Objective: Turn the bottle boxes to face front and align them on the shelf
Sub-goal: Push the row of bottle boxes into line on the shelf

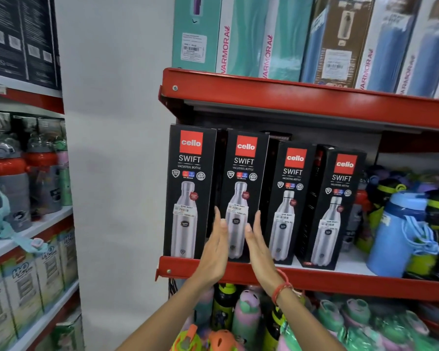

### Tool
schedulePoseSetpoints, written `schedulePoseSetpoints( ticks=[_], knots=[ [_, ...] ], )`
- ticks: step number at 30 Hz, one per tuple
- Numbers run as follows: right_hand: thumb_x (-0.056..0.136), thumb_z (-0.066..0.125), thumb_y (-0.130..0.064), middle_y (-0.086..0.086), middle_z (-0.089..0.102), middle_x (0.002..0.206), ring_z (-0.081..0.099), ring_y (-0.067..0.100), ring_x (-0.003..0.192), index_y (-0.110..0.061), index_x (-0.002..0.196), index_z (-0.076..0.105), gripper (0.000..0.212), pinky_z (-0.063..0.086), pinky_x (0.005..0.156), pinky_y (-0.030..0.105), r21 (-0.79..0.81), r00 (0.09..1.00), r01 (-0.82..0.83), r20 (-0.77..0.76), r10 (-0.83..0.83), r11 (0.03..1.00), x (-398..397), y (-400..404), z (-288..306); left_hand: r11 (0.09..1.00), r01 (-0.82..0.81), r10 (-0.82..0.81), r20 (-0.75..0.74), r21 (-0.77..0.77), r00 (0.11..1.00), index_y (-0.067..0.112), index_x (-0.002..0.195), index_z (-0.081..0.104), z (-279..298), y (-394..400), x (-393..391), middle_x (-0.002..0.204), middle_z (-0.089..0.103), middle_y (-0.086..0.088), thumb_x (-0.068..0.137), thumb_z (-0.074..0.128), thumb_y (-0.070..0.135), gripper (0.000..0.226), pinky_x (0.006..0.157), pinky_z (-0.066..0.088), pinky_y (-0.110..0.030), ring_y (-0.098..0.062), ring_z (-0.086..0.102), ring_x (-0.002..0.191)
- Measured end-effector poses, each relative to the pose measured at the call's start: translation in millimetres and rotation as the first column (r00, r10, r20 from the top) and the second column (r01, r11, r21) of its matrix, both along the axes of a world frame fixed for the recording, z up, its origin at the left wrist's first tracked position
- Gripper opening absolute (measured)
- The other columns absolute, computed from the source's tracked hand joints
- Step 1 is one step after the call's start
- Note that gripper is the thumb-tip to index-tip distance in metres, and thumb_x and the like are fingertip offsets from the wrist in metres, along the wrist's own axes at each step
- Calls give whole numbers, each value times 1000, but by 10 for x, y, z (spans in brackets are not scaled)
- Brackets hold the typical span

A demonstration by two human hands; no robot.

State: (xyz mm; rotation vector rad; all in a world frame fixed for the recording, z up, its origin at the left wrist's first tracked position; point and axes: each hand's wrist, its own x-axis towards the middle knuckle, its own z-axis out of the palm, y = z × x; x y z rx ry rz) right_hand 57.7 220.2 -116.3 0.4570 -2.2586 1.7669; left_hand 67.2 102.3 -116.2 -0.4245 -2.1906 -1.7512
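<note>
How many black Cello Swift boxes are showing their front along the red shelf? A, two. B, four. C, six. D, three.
B: four black boxes stand along the red shelf, each with its front showing; the open left hand and right hand flank the second from the left.

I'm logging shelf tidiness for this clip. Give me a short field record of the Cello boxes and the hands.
boxes: four black Cello boxes, all fronts facing out
first box: leftmost, at shelf edge
second box: between both hands
third box: set further back
fourth box: rightmost, angled
left hand: open, flat, at second box's left side
right hand: open, flat, at its right side
shelf: red front lip
</note>
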Motion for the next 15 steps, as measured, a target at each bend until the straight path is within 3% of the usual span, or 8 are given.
schedulePoseSetpoints(
  ticks=[6,9,12,15],
  knots=[
    [89,30,-63,-17,12,159,13,7,146,-52,146,-1,65,17,119,44,-3,1000,8,12,-8,1000,45,3,73,997,-77,77,64,-1,995,56,145,-3,19,-115,0,159,11,13,81,0,76,67,108,9,-28,-14,15,146],
    [91,31,-61,-14,15,159,15,5,144,-50,147,3,63,16,116,33,-31,995,-45,83,47,999,216,340,-95,988,-140,146,105,-65,984,60,143,7,-126,148,263,158,21,4,77,-1,82,70,111,11,-32,-22,20,146],
    [91,30,-62,-16,15,158,14,4,144,-51,146,2,63,15,109,24,4,998,-46,41,46,999,254,335,-139,981,-181,186,91,-65,978,60,143,12,-126,85,320,142,30,-28,74,-2,85,74,111,23,-57,-47,30,132],
    [91,30,-62,-16,14,158,14,4,145,-51,146,2,63,14,113,27,20,999,-47,14,47,999,223,347,-67,976,-203,208,54,-79,977,61,142,11,-39,87,278,144,31,-26,76,-1,84,71,112,25,-57,-45,32,133]
  ],
)
